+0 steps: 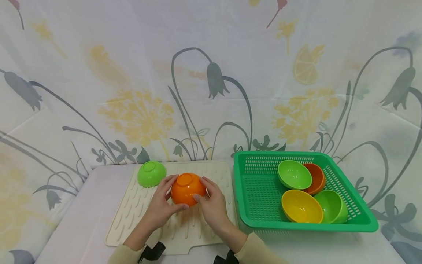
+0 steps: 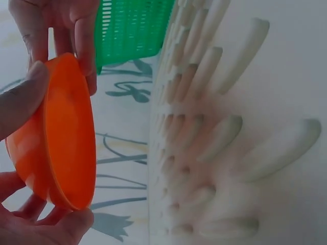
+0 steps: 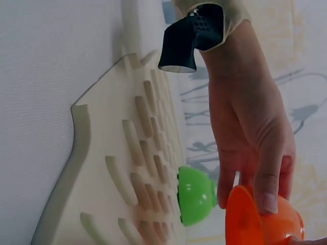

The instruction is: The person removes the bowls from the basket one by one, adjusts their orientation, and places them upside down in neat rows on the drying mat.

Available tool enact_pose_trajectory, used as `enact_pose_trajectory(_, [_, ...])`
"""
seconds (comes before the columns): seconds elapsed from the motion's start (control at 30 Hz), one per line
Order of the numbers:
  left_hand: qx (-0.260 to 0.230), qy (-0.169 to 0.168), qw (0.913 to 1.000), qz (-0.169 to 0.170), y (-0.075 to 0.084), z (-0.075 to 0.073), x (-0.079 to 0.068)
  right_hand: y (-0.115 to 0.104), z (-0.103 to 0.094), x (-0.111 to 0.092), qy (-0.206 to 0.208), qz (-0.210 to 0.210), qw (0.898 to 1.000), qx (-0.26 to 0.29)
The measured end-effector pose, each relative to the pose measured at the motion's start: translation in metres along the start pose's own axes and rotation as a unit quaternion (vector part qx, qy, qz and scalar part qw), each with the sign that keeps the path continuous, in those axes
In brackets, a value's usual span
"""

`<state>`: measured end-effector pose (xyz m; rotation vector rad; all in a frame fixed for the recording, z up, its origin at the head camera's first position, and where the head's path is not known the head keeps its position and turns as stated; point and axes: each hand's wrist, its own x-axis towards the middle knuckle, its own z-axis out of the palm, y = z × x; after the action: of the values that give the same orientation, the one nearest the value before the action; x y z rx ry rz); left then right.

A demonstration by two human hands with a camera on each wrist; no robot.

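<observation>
An orange bowl (image 1: 188,189) is held bottom-up over the cream ridged drying mat (image 1: 211,227), its open side facing down. My left hand (image 1: 159,207) grips it from the left, with the thumb at the near lower edge. On the opposite side my right hand (image 1: 215,208) holds it, thumb on the outer wall and fingers around the far side. In the left wrist view the bowl's rim (image 2: 93,153) stays clear of the mat's ridges. A light green bowl (image 1: 151,174) sits upside down on the mat's far left corner.
To the right stands a green slotted basket (image 1: 263,223). Inside are a light green bowl (image 1: 294,175), a darker orange bowl (image 1: 317,179), a yellow bowl (image 1: 302,206) and another green bowl (image 1: 334,207). A floral-patterned curtain (image 1: 211,110) hangs behind the white table (image 1: 82,220).
</observation>
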<state>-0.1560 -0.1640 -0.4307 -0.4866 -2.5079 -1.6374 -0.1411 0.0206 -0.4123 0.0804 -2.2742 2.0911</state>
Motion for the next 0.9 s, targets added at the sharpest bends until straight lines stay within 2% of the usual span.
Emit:
enact_pose_trajectory(0.27, [0.024,0.012,0.9996,0.014,-0.015,-0.001,0.015,0.014,0.013,0.018,0.044,0.017,0.998,0.034])
enact_pose_trajectory(0.6, [0.092,0.044,0.9947,-0.015,-0.033,-0.003,0.036,0.031,0.033,0.046,0.080,0.049,0.995,0.023])
enact_pose_trajectory(0.9, [0.084,0.042,0.9945,-0.046,-0.040,0.004,0.056,0.041,0.035,0.069,0.118,0.057,0.991,0.039])
